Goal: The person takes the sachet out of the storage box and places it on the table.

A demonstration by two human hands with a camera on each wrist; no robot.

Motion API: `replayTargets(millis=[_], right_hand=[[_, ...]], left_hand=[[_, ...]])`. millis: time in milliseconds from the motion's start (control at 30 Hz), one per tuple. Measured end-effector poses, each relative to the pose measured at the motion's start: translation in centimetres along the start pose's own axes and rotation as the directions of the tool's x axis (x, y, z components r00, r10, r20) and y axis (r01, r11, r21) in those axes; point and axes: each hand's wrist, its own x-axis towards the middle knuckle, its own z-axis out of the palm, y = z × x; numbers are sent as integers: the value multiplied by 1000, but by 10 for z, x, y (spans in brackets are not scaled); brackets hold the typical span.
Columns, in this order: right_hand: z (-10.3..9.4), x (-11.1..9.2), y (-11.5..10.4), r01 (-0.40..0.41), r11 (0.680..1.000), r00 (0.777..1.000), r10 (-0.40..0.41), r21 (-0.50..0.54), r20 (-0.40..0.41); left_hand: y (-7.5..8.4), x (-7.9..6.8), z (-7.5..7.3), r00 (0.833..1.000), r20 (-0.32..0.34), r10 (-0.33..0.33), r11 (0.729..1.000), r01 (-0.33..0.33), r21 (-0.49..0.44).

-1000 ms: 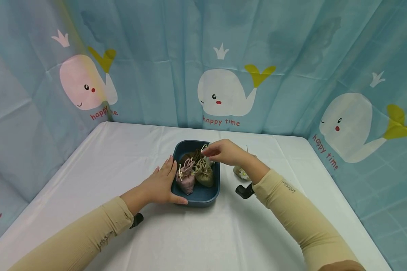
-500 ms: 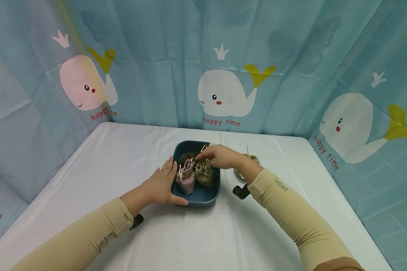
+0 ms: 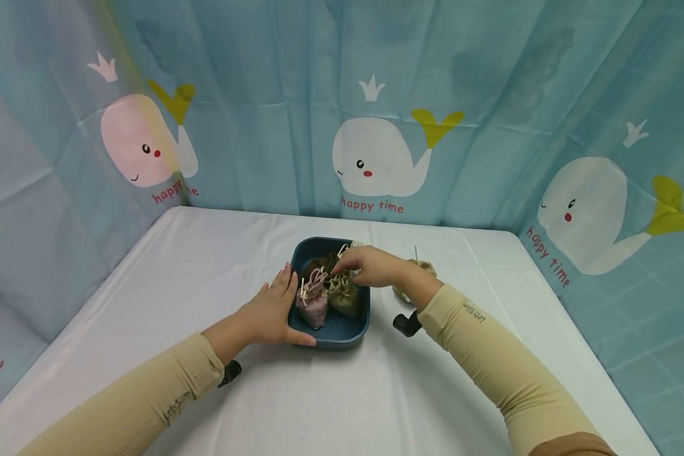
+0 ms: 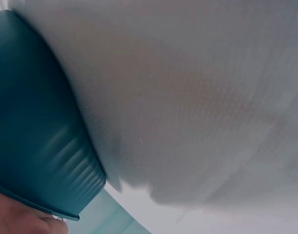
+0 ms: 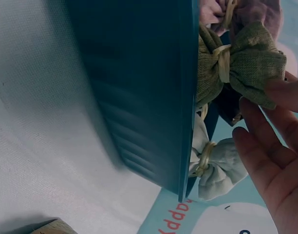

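Note:
A blue plastic bin (image 3: pixel 336 343) holds several small drawstring pouches. My right hand (image 3: pixel 373 266) reaches over its right side and pinches the gathered top of the olive green pouch (image 3: pixel 346 303). In the right wrist view the thumb lies on one side of the green cloth (image 5: pixel 258 63), with fingers behind it. Beside it sits a mauve pouch (image 3: pixel 313 308), and behind them a brown pouch (image 3: pixel 315 265). A pale pouch (image 5: pixel 224 168) shows below the green one in the right wrist view. My left hand (image 3: pixel 265 310), fingers straight, rests against the bin's left wall.
Another beige pouch (image 3: pixel 424 266) stands on the white tablecloth (image 3: pixel 319 405) to the right of the bin, partly behind my right forearm. A light blue curtain (image 3: pixel 251 139) with whale prints hangs along the table's back and sides.
My right hand has come down and left from above the bin's back right corner to the green pouch and now pinches its top. My left hand has stayed put.

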Motion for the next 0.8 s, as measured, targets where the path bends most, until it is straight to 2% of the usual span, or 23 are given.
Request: replayTargets(millis=[333, 800], right_hand=[[3, -1, 4, 12, 1000, 999, -13, -22, -44], [2, -4, 2, -37, 999, 998, 38, 11, -53]], left_hand=[[1, -1, -1, 1000, 0, -3, 1000, 3, -2], [2, -2, -2, 1000, 2, 0, 1000, 0, -4]])
